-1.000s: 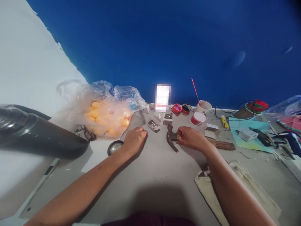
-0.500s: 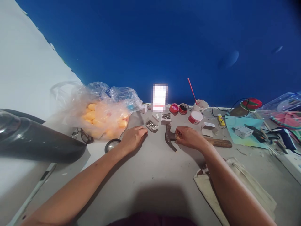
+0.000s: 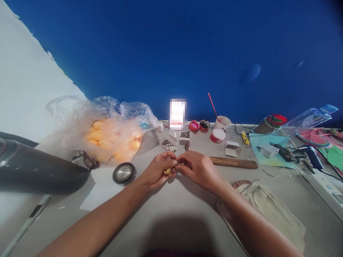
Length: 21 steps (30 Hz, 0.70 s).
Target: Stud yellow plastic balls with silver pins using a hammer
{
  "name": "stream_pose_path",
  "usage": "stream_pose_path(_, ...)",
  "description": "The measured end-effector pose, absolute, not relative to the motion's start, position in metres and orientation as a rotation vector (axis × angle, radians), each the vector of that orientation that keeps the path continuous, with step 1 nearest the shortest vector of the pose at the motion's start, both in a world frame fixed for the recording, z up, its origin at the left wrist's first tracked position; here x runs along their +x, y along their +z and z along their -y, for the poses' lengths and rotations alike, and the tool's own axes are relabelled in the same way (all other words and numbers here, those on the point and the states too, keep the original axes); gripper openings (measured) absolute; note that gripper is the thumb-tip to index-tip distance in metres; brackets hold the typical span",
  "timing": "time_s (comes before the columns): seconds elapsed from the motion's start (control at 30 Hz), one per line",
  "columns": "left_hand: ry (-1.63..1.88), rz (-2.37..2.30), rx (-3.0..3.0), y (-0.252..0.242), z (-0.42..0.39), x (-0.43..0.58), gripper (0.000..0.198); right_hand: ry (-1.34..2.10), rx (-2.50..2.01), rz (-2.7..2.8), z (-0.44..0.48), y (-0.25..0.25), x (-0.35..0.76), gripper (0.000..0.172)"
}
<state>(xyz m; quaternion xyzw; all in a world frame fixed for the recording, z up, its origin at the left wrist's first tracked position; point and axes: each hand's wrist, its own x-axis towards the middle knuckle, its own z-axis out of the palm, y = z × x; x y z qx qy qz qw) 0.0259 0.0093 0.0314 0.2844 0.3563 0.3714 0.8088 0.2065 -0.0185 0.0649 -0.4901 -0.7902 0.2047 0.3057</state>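
Observation:
My left hand (image 3: 159, 168) is closed around a small yellow piece with dark spots (image 3: 167, 171), mostly covered by the fingers. Touching its thumb are the pinched fingertips of my right hand (image 3: 200, 167); a tiny dark bit shows there, too small to name. Behind the right hand lies a hammer, its wooden handle (image 3: 233, 162) reaching out to the right. Just beyond the hands, two small open boxes hold shiny metal pieces, the left box (image 3: 168, 145) and the right box (image 3: 184, 136).
Plastic bags with yellow-orange balls (image 3: 99, 135) sit at the left, near a round black-rimmed lid (image 3: 124, 173) and a dark cylinder (image 3: 40, 166). A white tub (image 3: 217, 135) and a paper cup (image 3: 223, 123) stand at the back. A beige cloth (image 3: 270, 207) lies front right.
My right hand has left the hammer handle and come leftward to meet my left hand. The yellow piece now shows in my left hand. The view has shifted slightly.

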Motion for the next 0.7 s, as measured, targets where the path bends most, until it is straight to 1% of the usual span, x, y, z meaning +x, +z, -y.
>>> stream_pose_path(0.07,0.819,-0.759,0.603,0.030,-0.010,0.027,0.044,0.588,-1.307,2.039,0.017,0.059,0.205,0.003)
stream_pose_path(0.27,0.915,-0.786,0.644,0.020,-0.011,0.026,0.045,0.738,-1.252,1.852,0.011,0.041,0.200,0.009)
stream_pose_path(0.47,0.913,-0.809,0.627,0.015,-0.012,0.026,0.043,0.708,-1.252,1.758,0.011,0.032,0.191,0.007)
stream_pose_path(0.57,0.908,-0.807,0.645,0.014,-0.013,0.025,0.041,0.770,-1.297,1.698,0.009,0.030,0.190,0.008)
stream_pose_path(0.7,0.915,-0.806,0.662,0.011,-0.016,0.023,0.040,0.856,-1.318,1.653,0.006,0.025,0.190,0.003)
